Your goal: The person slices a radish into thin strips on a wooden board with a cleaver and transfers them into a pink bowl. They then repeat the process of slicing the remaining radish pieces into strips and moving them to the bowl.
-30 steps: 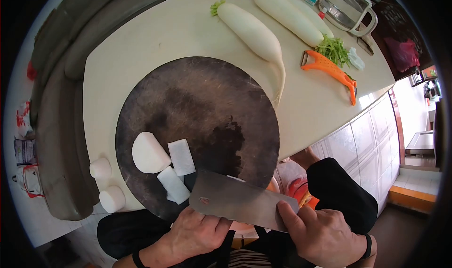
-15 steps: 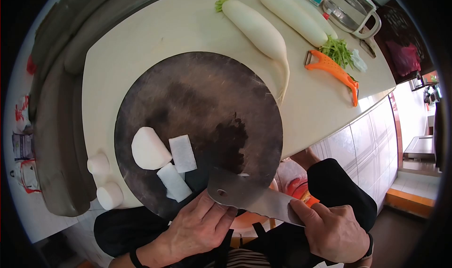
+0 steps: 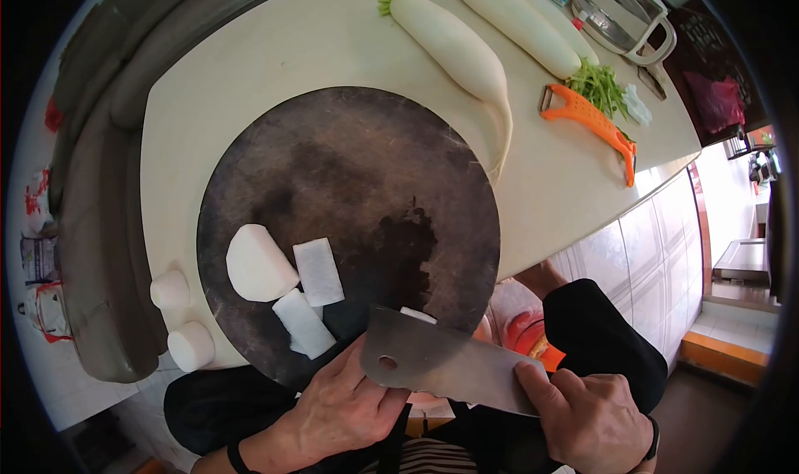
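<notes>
A round dark cutting board lies on the table. On its left part are a thick white radish piece and flat white slabs, one of them a slab beside it. My right hand is closed round the end of a broad cleaver, its blade lying across the board's near edge. A small white piece shows just past the blade. My left hand is at the blade's left end, fingers bent together; what they hold, if anything, is hidden behind the blade.
Whole white radishes lie at the back of the table. An orange peeler, green leaves and a glass kettle are at the right. Two short radish pieces stand at the left edge.
The cleaver has tilted and shifted slightly down and left, and more of the small white piece shows beyond it. The whole board view has shifted slightly left.
</notes>
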The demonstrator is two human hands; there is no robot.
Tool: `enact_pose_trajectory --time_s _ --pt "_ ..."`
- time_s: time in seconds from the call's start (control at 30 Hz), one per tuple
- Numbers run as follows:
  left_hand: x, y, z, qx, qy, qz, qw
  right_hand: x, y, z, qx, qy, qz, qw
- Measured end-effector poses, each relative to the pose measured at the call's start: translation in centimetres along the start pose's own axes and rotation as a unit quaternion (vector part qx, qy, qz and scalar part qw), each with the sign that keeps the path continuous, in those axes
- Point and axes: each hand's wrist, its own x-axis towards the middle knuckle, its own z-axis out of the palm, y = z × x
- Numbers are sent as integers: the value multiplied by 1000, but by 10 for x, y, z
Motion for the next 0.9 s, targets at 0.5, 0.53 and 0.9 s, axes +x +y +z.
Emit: enact_pose_trajectory --time_s 0.5,0.53,0.9 --pt "-1 2 2 7 18 -12 1000 2 -4 -2 -9 3 36 999" --pt "1 2 1 9 21 -5 1000 2 -3 -1 -10 2 33 999" --pt "2 1 0 -4 27 -6 1000 -5 -3 1 -4 12 32 999"
